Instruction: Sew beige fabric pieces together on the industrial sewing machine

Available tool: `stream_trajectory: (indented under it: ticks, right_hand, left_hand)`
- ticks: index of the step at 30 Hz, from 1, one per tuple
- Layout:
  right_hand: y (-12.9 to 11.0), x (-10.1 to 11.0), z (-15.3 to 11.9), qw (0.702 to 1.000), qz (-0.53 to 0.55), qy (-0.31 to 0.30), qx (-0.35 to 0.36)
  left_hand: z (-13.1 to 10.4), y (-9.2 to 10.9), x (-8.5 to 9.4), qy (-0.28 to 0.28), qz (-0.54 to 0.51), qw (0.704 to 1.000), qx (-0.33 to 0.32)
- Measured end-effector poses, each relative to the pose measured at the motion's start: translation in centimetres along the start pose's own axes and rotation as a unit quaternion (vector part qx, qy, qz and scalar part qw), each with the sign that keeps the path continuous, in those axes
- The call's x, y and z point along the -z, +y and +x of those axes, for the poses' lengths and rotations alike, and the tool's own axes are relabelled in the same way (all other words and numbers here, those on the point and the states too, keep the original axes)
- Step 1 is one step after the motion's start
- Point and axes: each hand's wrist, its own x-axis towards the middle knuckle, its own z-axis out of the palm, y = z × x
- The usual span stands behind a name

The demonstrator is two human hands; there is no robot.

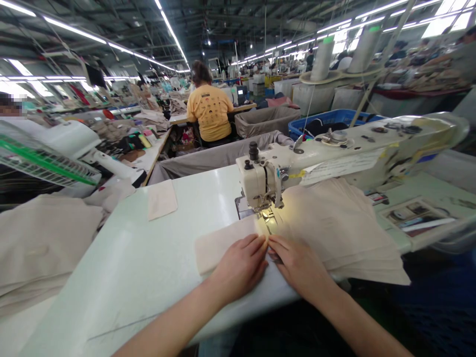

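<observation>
A beige fabric piece [219, 245] lies folded on the pale table, its right edge running up to the lit presser foot [267, 214] of a sewing machine [256, 183]. My left hand [241, 263] rests over the piece, fingers bent and thumb side closed on its edge just in front of the foot. Right beside it, my right hand [299, 263] pinches the same edge, fingertips almost touching the left ones. A stack of larger beige fabric panels [334, 223] lies to the right, under the machine arm. The fingertips partly hide the gripped edge.
A small beige fabric piece [162, 199] lies on the table's far left. More beige panels [40, 243] are piled at left, near a fan [48, 153]. Thread cones [323, 58] stand behind the machine. Ahead, a person in a yellow shirt [211, 111] sits beyond a grey cloth bin [208, 157].
</observation>
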Motion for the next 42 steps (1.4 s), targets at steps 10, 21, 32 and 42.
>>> stream_trajectory:
  ticks: [10,21,32,42]
  right_hand:
    - [0.2,-0.2,0.1,0.998,-0.048,-0.037,0.015]
    - [-0.2,2.0,4.8,0.991,-0.044,-0.116,-0.055]
    - [-1.0,1.7,4.6,0.99,-0.051,-0.102,-0.086]
    - [-1.1,-1.7,1.3,0.997,-0.07,0.013,-0.043]
  left_hand:
    - [-0.2,-0.6,-0.6,0.015,0.001,1.0,-0.024]
    - [2.4,-4.0,0.3,-0.022,-0.002,1.0,-0.006]
    - [3.9,-6.8,0.3,-0.009,0.006,1.0,0.011]
    - [3.0,-6.7,-0.8,0.038,0.009,0.999,0.025]
